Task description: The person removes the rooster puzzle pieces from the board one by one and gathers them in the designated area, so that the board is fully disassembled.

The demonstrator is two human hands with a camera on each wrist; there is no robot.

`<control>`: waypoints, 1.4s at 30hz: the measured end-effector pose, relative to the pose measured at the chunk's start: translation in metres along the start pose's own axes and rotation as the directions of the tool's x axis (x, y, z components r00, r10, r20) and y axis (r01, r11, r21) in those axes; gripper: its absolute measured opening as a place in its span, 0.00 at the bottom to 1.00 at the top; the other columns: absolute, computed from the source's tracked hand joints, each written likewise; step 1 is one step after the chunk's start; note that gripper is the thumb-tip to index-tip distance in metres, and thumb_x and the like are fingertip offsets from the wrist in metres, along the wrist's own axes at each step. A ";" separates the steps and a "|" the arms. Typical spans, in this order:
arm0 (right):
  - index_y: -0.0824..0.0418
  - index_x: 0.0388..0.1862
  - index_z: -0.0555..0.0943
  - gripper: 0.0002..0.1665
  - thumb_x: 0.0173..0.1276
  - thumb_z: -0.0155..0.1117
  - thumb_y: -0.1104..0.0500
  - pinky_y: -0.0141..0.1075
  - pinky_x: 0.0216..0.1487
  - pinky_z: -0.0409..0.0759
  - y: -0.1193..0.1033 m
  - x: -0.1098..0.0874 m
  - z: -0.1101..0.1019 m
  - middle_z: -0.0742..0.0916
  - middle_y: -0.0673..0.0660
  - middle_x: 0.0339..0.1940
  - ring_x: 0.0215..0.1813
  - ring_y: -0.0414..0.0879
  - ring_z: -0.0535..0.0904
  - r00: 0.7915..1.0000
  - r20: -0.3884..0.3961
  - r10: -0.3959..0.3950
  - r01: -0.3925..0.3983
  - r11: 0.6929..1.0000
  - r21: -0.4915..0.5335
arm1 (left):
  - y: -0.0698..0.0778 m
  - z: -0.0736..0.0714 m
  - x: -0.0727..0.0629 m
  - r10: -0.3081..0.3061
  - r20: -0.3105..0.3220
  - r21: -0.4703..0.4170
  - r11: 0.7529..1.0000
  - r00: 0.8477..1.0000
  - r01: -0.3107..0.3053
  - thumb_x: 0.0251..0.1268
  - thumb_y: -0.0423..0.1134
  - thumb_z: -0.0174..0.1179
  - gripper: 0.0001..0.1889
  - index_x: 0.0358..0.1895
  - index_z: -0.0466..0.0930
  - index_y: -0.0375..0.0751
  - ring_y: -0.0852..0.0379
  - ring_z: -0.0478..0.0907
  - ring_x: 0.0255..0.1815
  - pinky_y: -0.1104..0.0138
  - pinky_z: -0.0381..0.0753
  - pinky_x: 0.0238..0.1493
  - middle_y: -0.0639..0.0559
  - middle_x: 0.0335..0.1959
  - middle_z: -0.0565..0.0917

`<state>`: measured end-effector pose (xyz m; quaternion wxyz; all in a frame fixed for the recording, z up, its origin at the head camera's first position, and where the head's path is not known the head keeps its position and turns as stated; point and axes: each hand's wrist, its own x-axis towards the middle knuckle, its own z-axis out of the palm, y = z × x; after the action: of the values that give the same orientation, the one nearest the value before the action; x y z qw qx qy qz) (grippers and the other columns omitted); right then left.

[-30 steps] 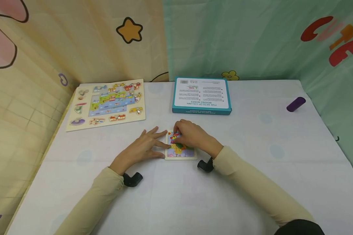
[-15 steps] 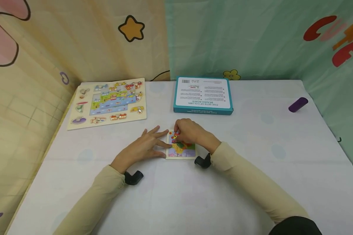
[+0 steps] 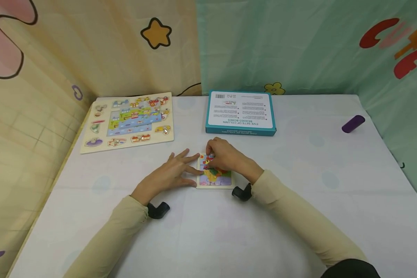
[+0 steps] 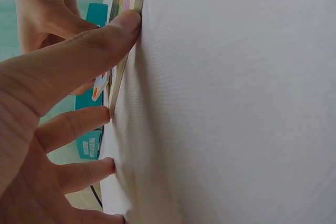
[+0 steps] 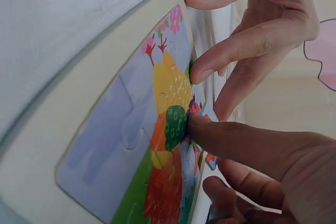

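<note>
A small jigsaw puzzle (image 3: 215, 180) with a cartoon bird lies in a pale frame on the table. My left hand (image 3: 172, 175) is spread along its left side; in the left wrist view the thumb (image 4: 126, 22) presses the frame's edge and the other fingers are straight. Above the puzzle's upper left part, my right hand (image 3: 226, 154) pinches a puzzle piece (image 4: 100, 86) between thumb and fingers. The piece is tilted up from the board. In the right wrist view the right thumb (image 5: 220, 135) and fingers hide part of the piece.
Behind the hands lies a teal box (image 3: 241, 113) with a printed white label. At the back left is a larger wooden peg puzzle board (image 3: 87, 148). A purple cylinder (image 3: 353, 124) lies at the far right. Curtains stand behind the table.
The right hand dips slightly toward the left, then shifts back a little up and right, still at the puzzle's upper left. The left hand stays at the frame's edge. The head view shifts slightly.
</note>
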<state>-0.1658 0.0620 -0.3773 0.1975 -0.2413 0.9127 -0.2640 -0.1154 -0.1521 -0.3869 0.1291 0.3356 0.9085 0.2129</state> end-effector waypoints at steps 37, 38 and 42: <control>0.60 0.45 0.89 0.10 0.66 0.69 0.59 0.32 0.40 0.81 0.000 -0.011 0.004 0.90 0.52 0.41 0.39 0.42 0.83 0.975 -0.195 -0.109 0.086 0.988 -0.125 | 0.001 0.000 0.000 -0.029 0.015 -0.010 1.000 0.999 0.030 0.48 0.50 0.76 0.24 0.52 0.87 0.53 0.33 0.47 0.77 0.27 0.46 0.64 0.44 0.72 0.67; 0.60 0.45 0.89 0.10 0.66 0.69 0.59 0.32 0.40 0.81 0.001 -0.012 0.004 0.90 0.52 0.41 0.39 0.42 0.83 0.974 -0.198 -0.111 0.087 0.988 -0.126 | 0.002 0.000 0.000 -0.029 0.016 -0.009 1.000 0.999 0.029 0.48 0.50 0.76 0.24 0.52 0.87 0.53 0.33 0.47 0.77 0.27 0.46 0.64 0.44 0.72 0.67; 0.60 0.46 0.89 0.12 0.66 0.69 0.58 0.32 0.42 0.81 0.005 -0.014 0.002 0.90 0.52 0.42 0.42 0.44 0.84 0.973 -0.205 -0.107 0.086 0.990 -0.109 | 0.002 -0.001 0.000 -0.033 0.025 -0.010 0.999 0.999 0.034 0.49 0.50 0.75 0.24 0.52 0.87 0.52 0.33 0.47 0.77 0.28 0.46 0.64 0.45 0.72 0.67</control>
<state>-0.1553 0.0721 -0.3782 0.0745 -0.2657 0.9277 -0.2513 -0.1149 -0.1507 -0.3849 0.1455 0.3223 0.9112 0.2114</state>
